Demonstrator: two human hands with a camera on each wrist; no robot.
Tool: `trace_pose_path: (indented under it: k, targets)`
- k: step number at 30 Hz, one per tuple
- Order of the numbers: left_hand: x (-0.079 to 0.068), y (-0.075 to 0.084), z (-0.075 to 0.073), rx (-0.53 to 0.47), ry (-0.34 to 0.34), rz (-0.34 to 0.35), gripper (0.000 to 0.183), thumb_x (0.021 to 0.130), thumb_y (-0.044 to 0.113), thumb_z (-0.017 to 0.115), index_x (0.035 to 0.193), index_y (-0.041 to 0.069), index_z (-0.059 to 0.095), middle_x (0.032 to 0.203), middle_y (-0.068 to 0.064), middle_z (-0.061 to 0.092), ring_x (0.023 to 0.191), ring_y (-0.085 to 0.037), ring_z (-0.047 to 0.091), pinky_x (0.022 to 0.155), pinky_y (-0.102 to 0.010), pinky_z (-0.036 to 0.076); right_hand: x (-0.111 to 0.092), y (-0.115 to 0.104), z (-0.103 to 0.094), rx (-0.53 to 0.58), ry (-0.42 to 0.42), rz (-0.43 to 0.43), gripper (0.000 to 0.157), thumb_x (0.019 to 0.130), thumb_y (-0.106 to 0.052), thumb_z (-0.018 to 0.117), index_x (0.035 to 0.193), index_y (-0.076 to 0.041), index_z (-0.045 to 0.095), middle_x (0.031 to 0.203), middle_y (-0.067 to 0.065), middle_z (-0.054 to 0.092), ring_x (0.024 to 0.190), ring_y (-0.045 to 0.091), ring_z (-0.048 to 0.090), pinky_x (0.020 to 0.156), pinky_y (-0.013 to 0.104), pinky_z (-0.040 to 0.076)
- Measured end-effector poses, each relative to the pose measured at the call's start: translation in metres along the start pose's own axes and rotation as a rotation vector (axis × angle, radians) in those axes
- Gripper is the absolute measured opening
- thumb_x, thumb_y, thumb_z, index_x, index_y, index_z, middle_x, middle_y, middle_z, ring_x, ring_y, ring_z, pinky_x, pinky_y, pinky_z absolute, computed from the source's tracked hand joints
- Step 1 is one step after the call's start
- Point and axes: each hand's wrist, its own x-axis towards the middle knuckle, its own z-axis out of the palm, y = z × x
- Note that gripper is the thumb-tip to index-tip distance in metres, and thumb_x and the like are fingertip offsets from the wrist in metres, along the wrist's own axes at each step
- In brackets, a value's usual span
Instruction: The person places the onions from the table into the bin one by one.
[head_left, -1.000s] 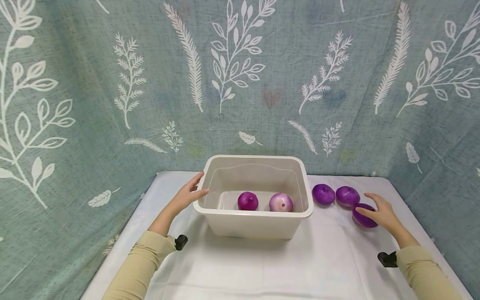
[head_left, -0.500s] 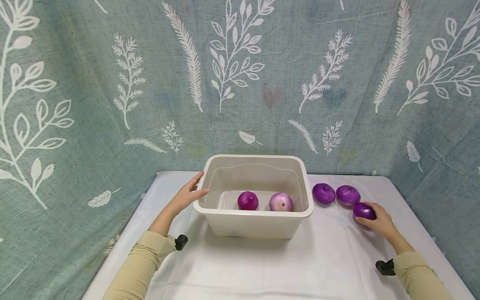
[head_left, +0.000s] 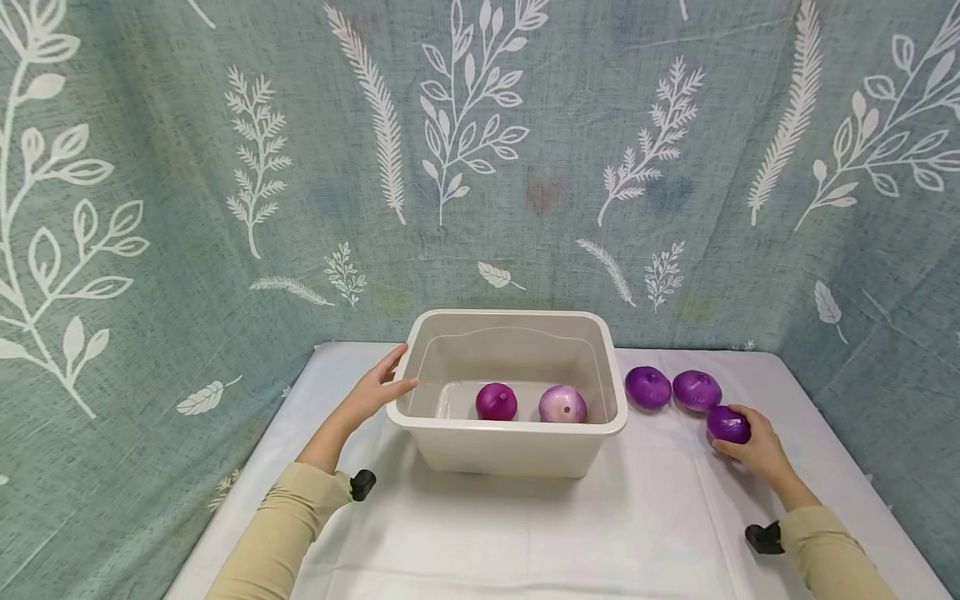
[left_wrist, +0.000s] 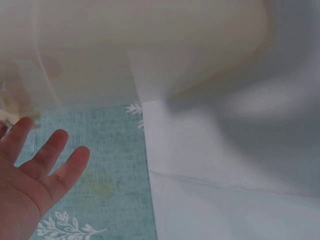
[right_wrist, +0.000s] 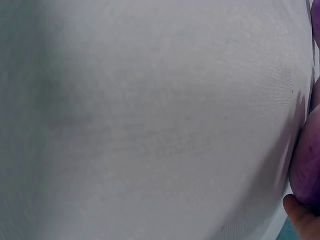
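A light-grey plastic bin (head_left: 506, 450) stands on the white cloth with two onions inside: a magenta one (head_left: 496, 402) and a paler, streaked one (head_left: 562, 404). My left hand (head_left: 367, 396) rests at the bin's left rim, its fingers straight and spread, as the left wrist view also shows. On the right, my right hand (head_left: 761, 446) holds a dark purple onion (head_left: 728, 424) between thumb and fingers. Only the thumb (right_wrist: 300, 217) and part of that onion (right_wrist: 307, 160) show in the right wrist view.
Two more purple onions, one (head_left: 648, 387) close to the bin's right side and another (head_left: 697, 391) beside it, lie near the back edge. A green leaf-patterned curtain (head_left: 540, 167) hangs behind and at both sides of the white-covered table (head_left: 525, 533).
My right hand has closed its fingers round the nearest purple onion, which has turned slightly in the grip. My left hand and the bin have stayed still.
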Motion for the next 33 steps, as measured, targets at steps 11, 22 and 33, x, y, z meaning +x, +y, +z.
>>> trace_pose_path:
  k: [11, 22, 33]
  targets:
    - [0.003, -0.002, 0.000, 0.015, -0.005, 0.008, 0.070, 0.092, 0.019, 0.053, 0.148, 0.008, 0.013, 0.149, -0.021, 0.020, 0.127, -0.041, 0.035, 0.096, -0.054, 0.038, 0.001, -0.007, -0.007, -0.021, 0.000, -0.007, 0.073, 0.079, -0.016, 0.069, 0.131, 0.014, 0.027, 0.127, 0.041, 0.027, 0.116, 0.056, 0.028, 0.093, 0.067, 0.026]
    - [0.003, -0.004, -0.001, 0.021, -0.005, 0.005, 0.071, 0.092, 0.022, 0.053, 0.148, 0.009, 0.012, 0.149, -0.021, 0.019, 0.127, -0.041, 0.034, 0.097, -0.056, 0.036, 0.008, -0.022, -0.026, -0.010, 0.047, -0.082, 0.069, 0.080, -0.013, 0.068, 0.131, 0.013, 0.030, 0.126, 0.040, 0.030, 0.113, 0.053, 0.032, 0.089, 0.066, 0.030]
    - [0.003, -0.005, -0.001, 0.019, -0.009, 0.002, 0.071, 0.092, 0.022, 0.053, 0.148, 0.009, 0.012, 0.149, -0.021, 0.018, 0.128, -0.042, 0.033, 0.097, -0.056, 0.035, 0.013, -0.043, -0.039, -0.033, 0.057, -0.109, 0.071, 0.081, -0.019, 0.068, 0.133, 0.011, 0.030, 0.128, 0.038, 0.031, 0.111, 0.052, 0.035, 0.085, 0.064, 0.036]
